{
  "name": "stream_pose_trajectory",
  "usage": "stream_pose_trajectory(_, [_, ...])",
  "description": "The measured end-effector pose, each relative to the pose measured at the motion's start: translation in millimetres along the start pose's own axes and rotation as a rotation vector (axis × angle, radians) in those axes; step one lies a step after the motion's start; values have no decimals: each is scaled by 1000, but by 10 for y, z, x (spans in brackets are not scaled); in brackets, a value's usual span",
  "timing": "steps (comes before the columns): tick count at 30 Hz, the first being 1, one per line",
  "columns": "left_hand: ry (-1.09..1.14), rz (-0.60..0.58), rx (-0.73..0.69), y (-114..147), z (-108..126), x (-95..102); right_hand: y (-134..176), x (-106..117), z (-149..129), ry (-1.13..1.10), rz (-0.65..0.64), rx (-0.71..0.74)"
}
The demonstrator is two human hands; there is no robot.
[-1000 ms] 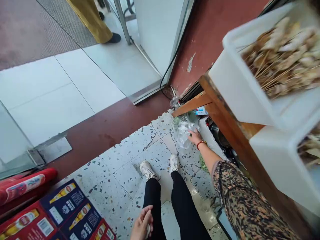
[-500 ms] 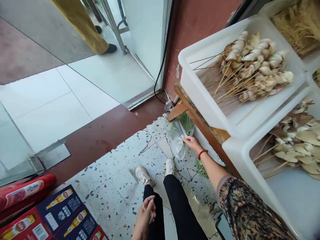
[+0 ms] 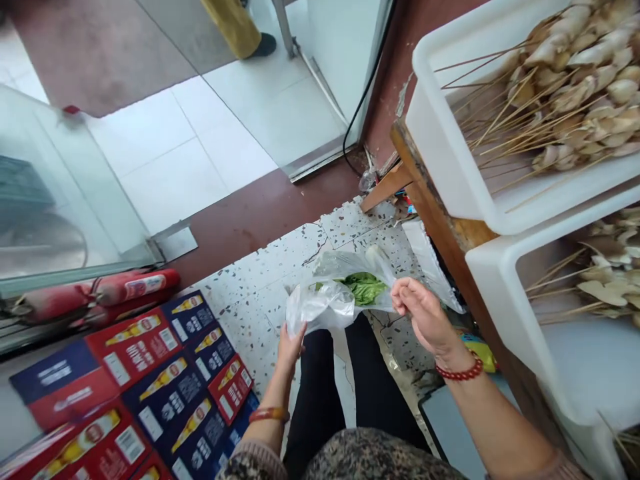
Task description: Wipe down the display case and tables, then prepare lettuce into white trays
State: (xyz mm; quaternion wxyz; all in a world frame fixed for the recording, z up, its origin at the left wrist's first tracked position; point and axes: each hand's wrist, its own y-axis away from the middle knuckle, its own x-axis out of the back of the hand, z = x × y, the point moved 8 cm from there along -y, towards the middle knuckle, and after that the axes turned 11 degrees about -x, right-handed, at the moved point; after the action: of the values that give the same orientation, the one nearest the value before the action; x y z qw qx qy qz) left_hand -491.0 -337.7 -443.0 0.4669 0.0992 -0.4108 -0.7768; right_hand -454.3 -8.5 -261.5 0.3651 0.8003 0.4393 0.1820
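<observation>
A clear plastic bag (image 3: 320,303) hangs between my two hands, its mouth spread wide. Inside it lie green leafy vegetables (image 3: 367,288). My left hand (image 3: 290,347) grips the bag's near left edge between thumb and fingers. On the other side, my right hand (image 3: 420,310) pinches the bag's right edge, fingers closed on the film. The bag is held above the speckled tile floor, in front of my legs.
On the right, a wooden stand (image 3: 440,193) bears white trays (image 3: 493,250) of skewered mushrooms (image 3: 575,100). Printed beer cartons (image 3: 165,373) are stacked at left, beside red cylinders (image 3: 135,287). A person's leg (image 3: 235,27) shows beyond the glass door.
The bag has come up from the floor by the stand to in front of me. My left hand has taken hold of its other edge, and its mouth has opened.
</observation>
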Motion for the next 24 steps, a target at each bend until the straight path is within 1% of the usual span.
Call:
stream_pose_trajectory(3, [-46, 182, 38, 113, 238, 588, 392, -203, -185, -42, -68, 9])
stream_pose_trajectory(6, [-44, 301, -47, 340, 689, 1175, 726, -373, -316, -49, -72, 29])
stream_pose_trajectory(7, [-36, 312, -101, 431, 874, 1337, 827, -423, -343, -45, -68, 36])
stream_pose_trajectory(8, [-25, 294, -163, 520, 1065, 1464, 925, -468, -363, -43, -63, 44])
stream_pose_trajectory(10, [-8, 224, -276, 685, 1422, 1627, 1117, -533, -390, -54, -35, 66])
stream_pose_trajectory(12, [5, 121, -344, 819, 1704, 1675, 1323, -541, -410, -81, 45, 104])
stream_pose_trajectory(15, [67, -38, -384, 1004, 2026, 1634, 1694, -509, -434, -111, 214, 179])
stream_pose_trajectory(17, [121, -149, -416, 1174, 2267, 1589, 1988, -494, -452, -143, 323, 238])
stream_pose_trajectory(21, [98, -378, -512, 1675, 2891, 1518, 2656, -466, -462, -322, 533, 369])
stream_pose_trajectory(24, [86, -463, -623, 2074, 3405, 1500, 3156, -491, -406, -448, 620, 445])
